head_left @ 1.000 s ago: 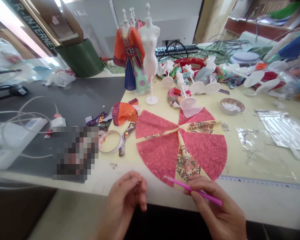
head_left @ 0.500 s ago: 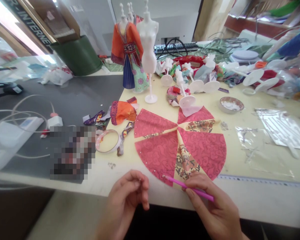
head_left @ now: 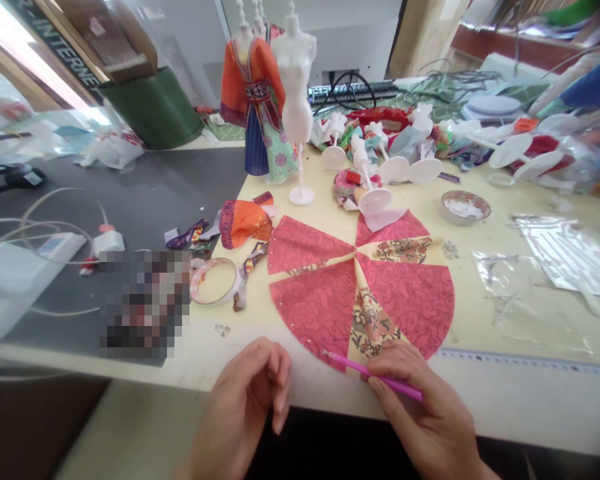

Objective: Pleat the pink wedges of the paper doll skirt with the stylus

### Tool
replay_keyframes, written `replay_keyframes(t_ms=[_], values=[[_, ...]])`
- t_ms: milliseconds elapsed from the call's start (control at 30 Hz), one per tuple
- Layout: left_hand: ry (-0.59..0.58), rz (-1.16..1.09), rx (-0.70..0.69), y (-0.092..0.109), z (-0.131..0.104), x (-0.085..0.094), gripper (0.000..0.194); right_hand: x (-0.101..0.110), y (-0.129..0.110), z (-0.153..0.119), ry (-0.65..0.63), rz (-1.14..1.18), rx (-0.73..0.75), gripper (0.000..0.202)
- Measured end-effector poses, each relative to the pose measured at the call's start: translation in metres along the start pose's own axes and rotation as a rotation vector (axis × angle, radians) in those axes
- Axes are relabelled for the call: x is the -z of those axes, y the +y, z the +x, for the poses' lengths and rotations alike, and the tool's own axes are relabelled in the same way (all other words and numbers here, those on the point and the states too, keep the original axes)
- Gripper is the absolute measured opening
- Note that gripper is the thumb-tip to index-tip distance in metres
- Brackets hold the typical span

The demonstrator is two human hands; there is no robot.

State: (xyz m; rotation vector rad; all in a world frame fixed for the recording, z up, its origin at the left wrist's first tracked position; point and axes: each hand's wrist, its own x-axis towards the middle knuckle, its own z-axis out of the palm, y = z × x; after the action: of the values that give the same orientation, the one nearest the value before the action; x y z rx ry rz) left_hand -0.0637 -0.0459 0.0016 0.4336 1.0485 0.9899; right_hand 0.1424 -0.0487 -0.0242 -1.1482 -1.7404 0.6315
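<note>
My right hand (head_left: 420, 400) pinches a slim pink pen-like tool (head_left: 347, 362) between thumb and fingers. Its pale tip is at the lower edge of a round red patterned skirt piece (head_left: 315, 303) with cream floral panels (head_left: 373, 320), lying spread on the table. Tiny light dots run along the red cloth's left rim. Left of the cloth, at the table's front edge, my left hand (head_left: 253, 393) is loosely curled, with nothing visible in it. Close by lie a small cluster of clear bits (head_left: 223, 330) and a tape roll (head_left: 215, 281).
Behind the cloth stand a bare white mini mannequin (head_left: 298, 100) and one in an orange robe (head_left: 253, 80). Several more lie toppled at the back. A round dish (head_left: 464, 207), clear packets (head_left: 525, 293) and a ruler (head_left: 525, 363) are at right; orange cloth scraps (head_left: 245, 223) at left.
My left hand's fingers have loosened from a pinch near the thumb and turned slightly downward. The pink tool's tip has shifted only slightly at the cloth's edge.
</note>
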Motion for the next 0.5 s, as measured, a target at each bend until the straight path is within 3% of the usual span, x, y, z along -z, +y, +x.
replay_keyframes(t_ms=[333, 500], values=[[0.159, 0.272, 0.036, -0.0028, 0.0046, -0.0003, 0.022, 0.0004, -0.0023, 0.0028, 0.002, -0.041, 0.049, 0.013], [0.161, 0.671, -0.106, -0.0048, 0.0036, 0.0029, 0.017, 0.0003, -0.0018, 0.0018, -0.004, -0.048, 0.055, 0.013]])
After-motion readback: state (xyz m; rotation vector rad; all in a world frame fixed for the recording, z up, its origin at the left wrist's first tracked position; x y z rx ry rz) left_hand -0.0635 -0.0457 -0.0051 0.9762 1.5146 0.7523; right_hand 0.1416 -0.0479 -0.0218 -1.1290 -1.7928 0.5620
